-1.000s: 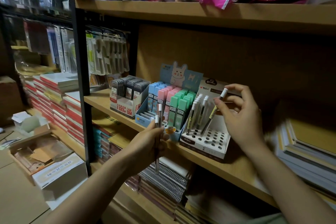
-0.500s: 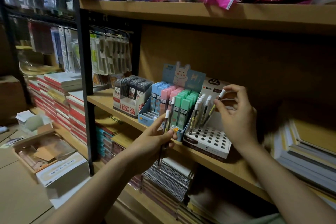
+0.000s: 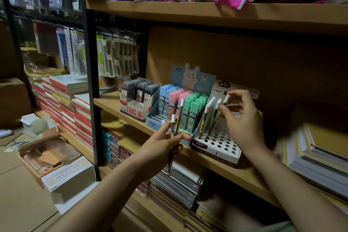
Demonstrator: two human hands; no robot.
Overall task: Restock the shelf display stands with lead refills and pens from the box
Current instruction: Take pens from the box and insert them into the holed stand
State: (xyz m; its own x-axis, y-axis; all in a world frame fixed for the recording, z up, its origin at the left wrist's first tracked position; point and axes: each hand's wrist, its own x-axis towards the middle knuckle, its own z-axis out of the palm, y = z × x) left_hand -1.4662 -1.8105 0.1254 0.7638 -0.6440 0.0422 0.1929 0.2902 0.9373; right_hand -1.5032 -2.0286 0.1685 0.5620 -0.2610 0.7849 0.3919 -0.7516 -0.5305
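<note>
A white display stand with round holes sits on the wooden shelf, and several white-capped lead refill tubes stand in its back rows. My right hand pinches one white-capped tube, tilted, above those rows. In front of the shelf edge, my left hand grips two more upright tubes. To the left stand a bunny-topped box of blue, pink and green refill cases and a white box of dark refill cases.
Stacked notebooks lie on the shelf to the right of the stand. An open cardboard box sits on the floor at the lower left. Spiral notebooks fill the shelf below, and red-edged books are piled at left.
My right hand has lowered its tube toward the stand's back rows. My left hand has lifted its two tubes slightly up and to the right, nearer the stand.
</note>
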